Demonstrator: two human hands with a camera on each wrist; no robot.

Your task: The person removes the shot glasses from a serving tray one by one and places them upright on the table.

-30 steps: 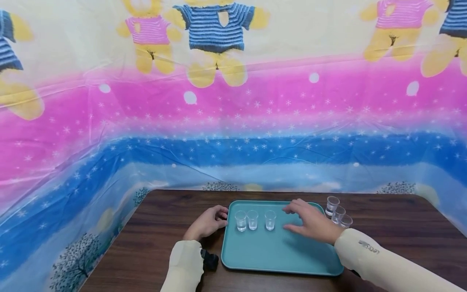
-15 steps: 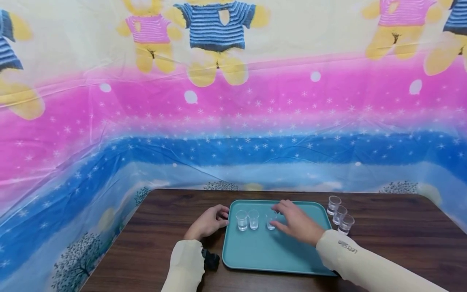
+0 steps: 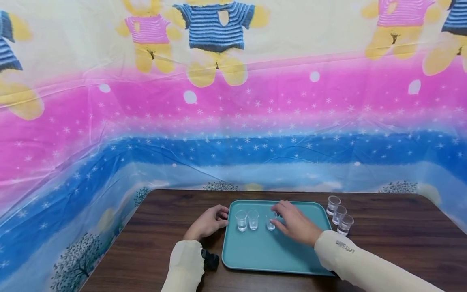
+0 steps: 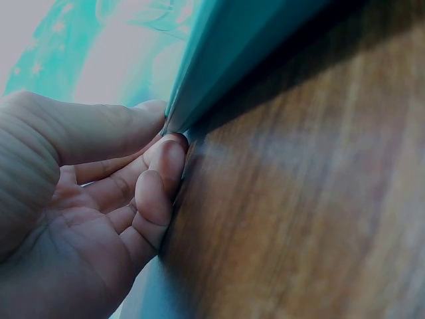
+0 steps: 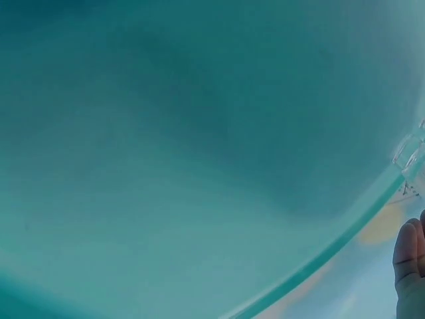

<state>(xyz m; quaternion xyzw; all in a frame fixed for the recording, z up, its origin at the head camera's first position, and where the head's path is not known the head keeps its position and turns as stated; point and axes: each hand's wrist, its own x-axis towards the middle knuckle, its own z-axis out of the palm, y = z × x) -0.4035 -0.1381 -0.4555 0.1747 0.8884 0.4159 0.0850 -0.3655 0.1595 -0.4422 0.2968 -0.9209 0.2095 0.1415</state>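
A teal tray point(image 3: 273, 257) lies on the table, and my left hand point(image 3: 206, 222) is at its left side. In the left wrist view the thumb point(image 4: 126, 129) and curled fingers pinch the tray's edge. My right hand point(image 3: 297, 223) reaches over the tray, its thumb and forefinger around a clear shot glass point(image 3: 269, 222), partly hidden by the fingers. To its left stand a shot glass point(image 3: 241, 223) and another shot glass point(image 3: 253, 221), close together. In the right wrist view, only fingertips and part of a clear glass point(image 5: 408, 156) show at the right edge.
Beyond the tray's right side, three more shot glasses point(image 3: 339, 215) stand in a slanting row on the dark wood table point(image 3: 386, 243). A patterned cloth point(image 3: 233, 150) hangs behind the table. The left wrist carries a small black device point(image 3: 210, 260).
My right hand has moved left across the tray to the nearest shot glass, and its thumb and forefinger have come around it. The left hand has stayed at the tray's edge.
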